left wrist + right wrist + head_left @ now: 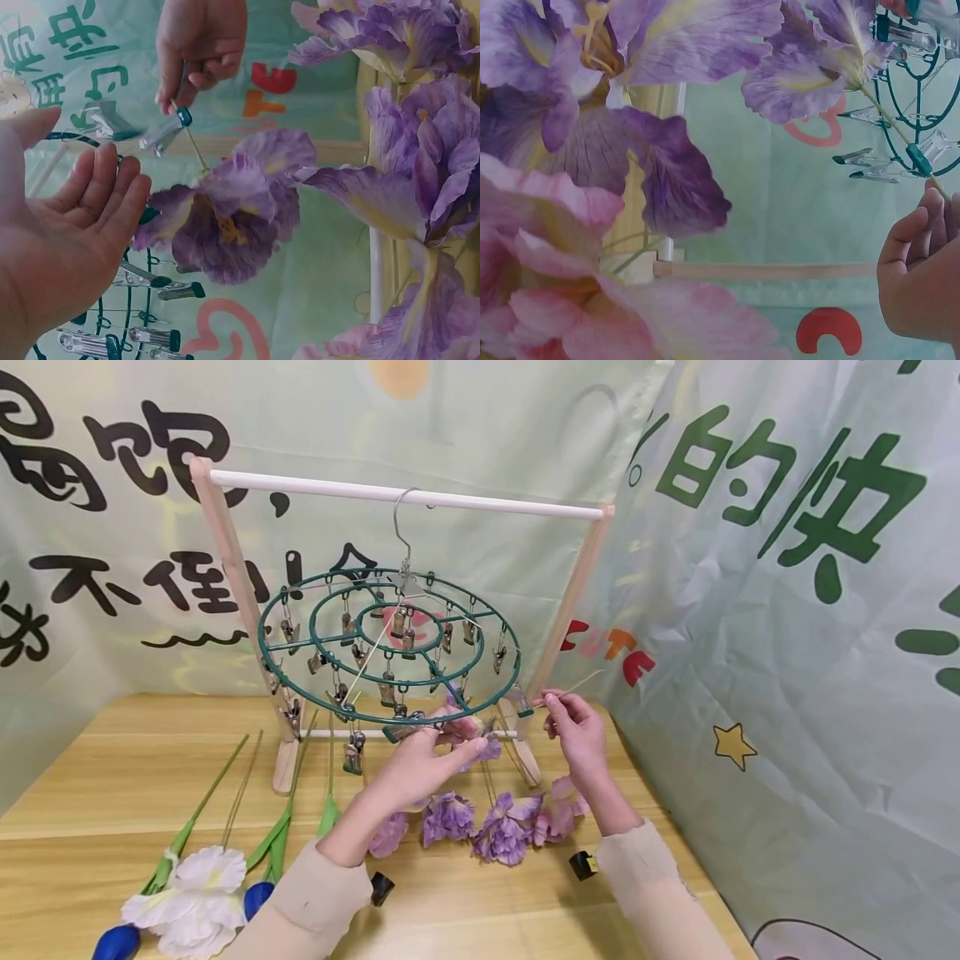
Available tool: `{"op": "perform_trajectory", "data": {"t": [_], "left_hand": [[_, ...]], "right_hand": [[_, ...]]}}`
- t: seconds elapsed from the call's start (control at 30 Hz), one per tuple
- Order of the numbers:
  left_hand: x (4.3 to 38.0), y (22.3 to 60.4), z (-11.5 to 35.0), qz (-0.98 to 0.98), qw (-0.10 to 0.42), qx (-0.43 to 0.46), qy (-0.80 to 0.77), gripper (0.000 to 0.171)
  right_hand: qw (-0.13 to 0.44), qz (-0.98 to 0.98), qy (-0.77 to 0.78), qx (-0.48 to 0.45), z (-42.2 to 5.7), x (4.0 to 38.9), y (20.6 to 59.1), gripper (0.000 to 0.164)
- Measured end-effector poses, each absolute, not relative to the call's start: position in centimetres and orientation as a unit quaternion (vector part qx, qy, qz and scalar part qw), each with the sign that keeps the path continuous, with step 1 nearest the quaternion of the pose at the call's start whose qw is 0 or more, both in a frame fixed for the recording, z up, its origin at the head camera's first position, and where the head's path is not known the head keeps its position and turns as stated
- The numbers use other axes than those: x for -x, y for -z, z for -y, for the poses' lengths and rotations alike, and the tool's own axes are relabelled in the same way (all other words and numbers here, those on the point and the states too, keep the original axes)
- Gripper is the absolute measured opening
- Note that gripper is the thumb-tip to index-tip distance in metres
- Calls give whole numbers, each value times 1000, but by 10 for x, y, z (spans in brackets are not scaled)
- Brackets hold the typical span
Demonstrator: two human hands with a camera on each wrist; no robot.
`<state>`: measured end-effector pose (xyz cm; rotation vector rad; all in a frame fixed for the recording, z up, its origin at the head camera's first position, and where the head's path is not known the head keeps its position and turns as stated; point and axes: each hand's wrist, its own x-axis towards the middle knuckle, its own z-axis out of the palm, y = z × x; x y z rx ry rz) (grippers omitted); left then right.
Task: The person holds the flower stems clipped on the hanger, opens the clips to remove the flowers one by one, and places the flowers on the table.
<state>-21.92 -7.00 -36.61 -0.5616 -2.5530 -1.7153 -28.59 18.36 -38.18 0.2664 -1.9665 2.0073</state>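
My right hand [579, 735] pinches the thin stem of a purple iris-like flower [489, 749] at the right rim of a green round clip hanger [360, 720]. In the right wrist view the stem runs past a green-tipped metal clip [919, 159], with my right fingertips right beside it. The bloom hangs between my hands in the left wrist view. My left hand [82, 202] is spread loosely by the hanger's front rim, palm showing, near the flower's petals.
The hanger hooks over a white bar [322, 487] of a wooden stand [238, 560]. Several metal clips dangle from its rings. On the wooden table [67, 777] lie purple and pink flowers [506, 831], a white flower [198, 902] and blue tulips [117, 941]. A printed cloth [810, 693] hangs behind.
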Motion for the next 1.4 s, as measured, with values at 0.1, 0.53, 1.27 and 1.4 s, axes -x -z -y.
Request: {"op": "perform_trajectory", "data": {"t": [0.1, 0.53, 1.27, 1.4], "left_hand": [[225, 365, 68, 802, 8, 205, 561, 27], [267, 355, 34, 686, 98, 172, 700, 21], [293, 359, 15, 796, 107, 217, 555, 29], [292, 359, 15, 804, 114, 217, 542, 25]], "right_hand": [[173, 684, -701, -103, -188, 284, 379, 34], [197, 697, -677, -127, -195, 283, 364, 31], [167, 757, -606, -178, -189, 289, 354, 34], [174, 754, -609, -173, -188, 290, 356, 33]]}}
